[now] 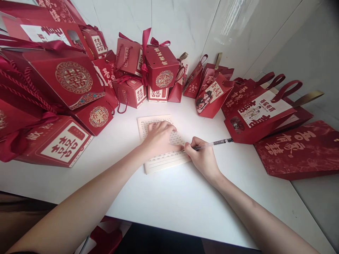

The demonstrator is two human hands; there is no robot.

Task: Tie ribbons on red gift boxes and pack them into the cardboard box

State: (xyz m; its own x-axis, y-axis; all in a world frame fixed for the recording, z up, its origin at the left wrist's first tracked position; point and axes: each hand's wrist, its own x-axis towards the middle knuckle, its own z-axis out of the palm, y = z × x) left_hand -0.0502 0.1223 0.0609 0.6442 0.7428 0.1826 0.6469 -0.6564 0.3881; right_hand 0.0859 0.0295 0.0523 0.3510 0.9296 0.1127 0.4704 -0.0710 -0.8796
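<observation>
Notepad: A cream, ruled notepad lies flat on the white desk, in front of the person and slightly tilted.
Left hand: The left hand rests palm down across the middle of the page, its fingers loosely spread and slightly bent, gripping nothing; the thumb reaches toward the pen's writing end.
Right hand: The right hand lies at the notepad's right edge, fingers closed around a slim, clear-barrelled pen in a writing grip. The pen slants up to the right; its tip is near the right end of the lowest written rows, though whether it touches the paper is too fine to tell.
Written so far: Close rows of small handwriting, seemingly numbers, run from the top of the page to well down it. Some are hidden beneath the left hand.
Left to fill: A few ruled lines at the bottom look blank, so the page appears mostly done.
Left and back of desk: Red gift boxes are stacked there, several tied with dark red ribbons.
Right of desk: Red gift bags with looped handles lean together.
Behind: A pale, marbled wall.
</observation>
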